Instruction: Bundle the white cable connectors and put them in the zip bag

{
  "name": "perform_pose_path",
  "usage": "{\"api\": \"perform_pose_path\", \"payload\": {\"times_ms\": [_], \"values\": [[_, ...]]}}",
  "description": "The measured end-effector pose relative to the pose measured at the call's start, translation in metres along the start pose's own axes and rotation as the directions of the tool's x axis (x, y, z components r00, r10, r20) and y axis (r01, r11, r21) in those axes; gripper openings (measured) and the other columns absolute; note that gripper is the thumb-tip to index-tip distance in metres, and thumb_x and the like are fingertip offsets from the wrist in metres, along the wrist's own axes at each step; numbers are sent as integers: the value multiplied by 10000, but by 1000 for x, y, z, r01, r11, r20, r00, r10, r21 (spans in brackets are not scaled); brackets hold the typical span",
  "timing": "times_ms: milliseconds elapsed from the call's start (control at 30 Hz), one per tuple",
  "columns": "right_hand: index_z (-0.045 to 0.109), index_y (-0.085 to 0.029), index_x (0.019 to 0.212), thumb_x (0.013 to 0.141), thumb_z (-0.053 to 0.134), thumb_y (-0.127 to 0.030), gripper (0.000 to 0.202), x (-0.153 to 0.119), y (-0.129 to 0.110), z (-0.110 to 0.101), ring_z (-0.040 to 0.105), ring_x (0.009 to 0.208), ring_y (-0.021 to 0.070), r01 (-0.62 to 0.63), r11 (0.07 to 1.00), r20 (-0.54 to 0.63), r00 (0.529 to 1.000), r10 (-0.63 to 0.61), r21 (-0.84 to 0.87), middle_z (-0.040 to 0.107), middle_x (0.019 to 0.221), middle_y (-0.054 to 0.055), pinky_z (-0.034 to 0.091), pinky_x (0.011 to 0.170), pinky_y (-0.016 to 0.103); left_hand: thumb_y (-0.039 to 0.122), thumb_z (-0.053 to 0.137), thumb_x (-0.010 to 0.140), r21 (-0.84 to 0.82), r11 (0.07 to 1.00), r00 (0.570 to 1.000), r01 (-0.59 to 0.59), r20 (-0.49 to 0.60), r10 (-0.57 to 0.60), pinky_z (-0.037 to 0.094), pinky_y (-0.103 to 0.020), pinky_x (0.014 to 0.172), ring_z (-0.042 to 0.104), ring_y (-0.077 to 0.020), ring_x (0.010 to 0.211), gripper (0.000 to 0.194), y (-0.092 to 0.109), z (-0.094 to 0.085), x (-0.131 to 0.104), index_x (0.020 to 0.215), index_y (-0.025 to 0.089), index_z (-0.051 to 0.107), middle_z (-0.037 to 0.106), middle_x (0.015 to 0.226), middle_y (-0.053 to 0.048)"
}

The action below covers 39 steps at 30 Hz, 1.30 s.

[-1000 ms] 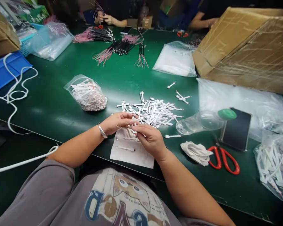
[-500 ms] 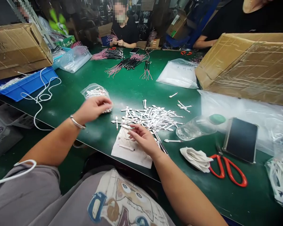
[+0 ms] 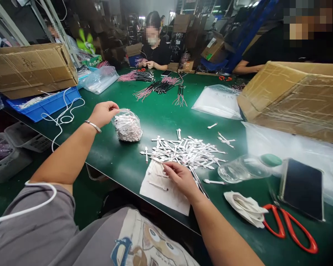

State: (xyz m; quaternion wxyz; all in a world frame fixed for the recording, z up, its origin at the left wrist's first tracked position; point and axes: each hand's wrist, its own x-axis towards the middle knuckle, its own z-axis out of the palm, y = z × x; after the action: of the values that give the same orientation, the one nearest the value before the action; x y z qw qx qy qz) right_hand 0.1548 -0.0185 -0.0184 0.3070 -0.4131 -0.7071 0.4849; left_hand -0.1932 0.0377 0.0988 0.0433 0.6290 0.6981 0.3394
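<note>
Nearest me, at the table's (image 3: 113, 162) front edge, a white cloth (image 3: 169, 203) carries a short white connector cable (image 3: 157, 185). Just over it, the worker's right hand (image 3: 181, 179) is half curled, thumb and fingertips closed on another short white cable (image 3: 157, 160). Off to that side lie red-handled scissors (image 3: 286, 217), touching a crumpled white wad (image 3: 244, 208).

Beyond the cloth spreads a loose heap of white connector cables (image 3: 188, 149), with a clear bottle (image 3: 242, 168) beside it. Farther over to the left, a clear plastic bag (image 3: 128, 127) of similar cables stands on the table. The left hand (image 3: 103, 113) is at its mouth, thumb and fingertips pinched together, it seems on the film; whether they have anything else, I can't tell.

I'd judge the step to be minding the bag's opening with one cable held ready. Any next move there calls for a light pinch, so the bag stays upright.
</note>
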Motion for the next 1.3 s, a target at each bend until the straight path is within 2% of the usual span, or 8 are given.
{"api": "perform_pose_path", "payload": {"times_ms": [267, 400, 567, 767, 867, 967, 1100, 1300], "values": [[644, -186, 917, 808, 553, -423, 276, 3, 12, -3, 585, 684, 157, -91, 994, -73, 993, 96, 60, 643, 786, 51, 475, 634, 262, 282, 533, 736, 110, 987, 983, -113, 156, 95, 393, -316, 786, 576, -172, 788, 178, -1, 14, 12, 801, 200, 678, 686, 819, -19], [634, -190, 926, 802, 561, -429, 279, 4, 19, -6, 563, 637, 142, -134, 988, -99, 985, 141, 77, 621, 721, 32, 467, 598, 246, 309, 508, 771, 177, 967, 973, -182, 174, 152, 304, -403, 947, 568, -177, 840, 199, -3, 11, 8, 825, 220, 678, 694, 843, -2], [639, -184, 929, 775, 586, -449, 310, 9, 26, -8, 561, 634, 147, -173, 982, -130, 975, 182, 79, 616, 703, 34, 468, 559, 233, 317, 480, 802, 247, 939, 963, -239, 182, 197, 188, -496, 1019, 551, -186, 863, 221, -7, 9, 3, 838, 229, 679, 680, 807, -11], [645, -176, 944, 766, 590, -466, 345, 9, 28, -9, 564, 640, 154, -206, 975, -156, 964, 217, 81, 621, 712, 46, 470, 528, 228, 321, 466, 822, 235, 939, 953, -252, 227, 200, 132, -529, 1027, 546, -189, 900, 227, -9, 11, 5, 872, 242, 673, 682, 859, -2], [650, -172, 943, 766, 589, -465, 347, 9, 28, -9, 564, 624, 156, -190, 980, -168, 966, 199, 65, 623, 701, 49, 470, 518, 232, 316, 456, 831, 248, 933, 957, -262, 192, 218, 217, -469, 996, 539, -187, 911, 235, -7, 8, 2, 866, 224, 669, 675, 890, -12], [664, -166, 930, 763, 586, -470, 354, 9, 26, -9, 573, 621, 165, -177, 983, -176, 968, 181, 39, 635, 707, 63, 466, 502, 237, 350, 480, 815, 269, 920, 945, -285, 241, 222, 322, -394, 879, 532, -190, 881, 228, -3, 2, -3, 828, 225, 670, 664, 872, -15], [676, -168, 917, 756, 593, -470, 352, 9, 20, -8, 583, 625, 170, -147, 989, -189, 971, 149, 27, 648, 722, 69, 467, 500, 238, 370, 527, 777, 326, 897, 931, -298, 307, 198, 328, -382, 828, 516, -214, 908, 207, 0, 0, -5, 835, 231, 669, 647, 889, -26], [673, -174, 910, 760, 595, -453, 327, 8, 15, -8, 590, 652, 174, -147, 989, -188, 971, 147, 15, 651, 749, 73, 473, 513, 239, 316, 520, 778, 353, 896, 936, -269, 314, 157, 319, -372, 824, 512, -208, 895, 175, 4, 4, -2, 805, 211, 657, 641, 861, -29]]}}
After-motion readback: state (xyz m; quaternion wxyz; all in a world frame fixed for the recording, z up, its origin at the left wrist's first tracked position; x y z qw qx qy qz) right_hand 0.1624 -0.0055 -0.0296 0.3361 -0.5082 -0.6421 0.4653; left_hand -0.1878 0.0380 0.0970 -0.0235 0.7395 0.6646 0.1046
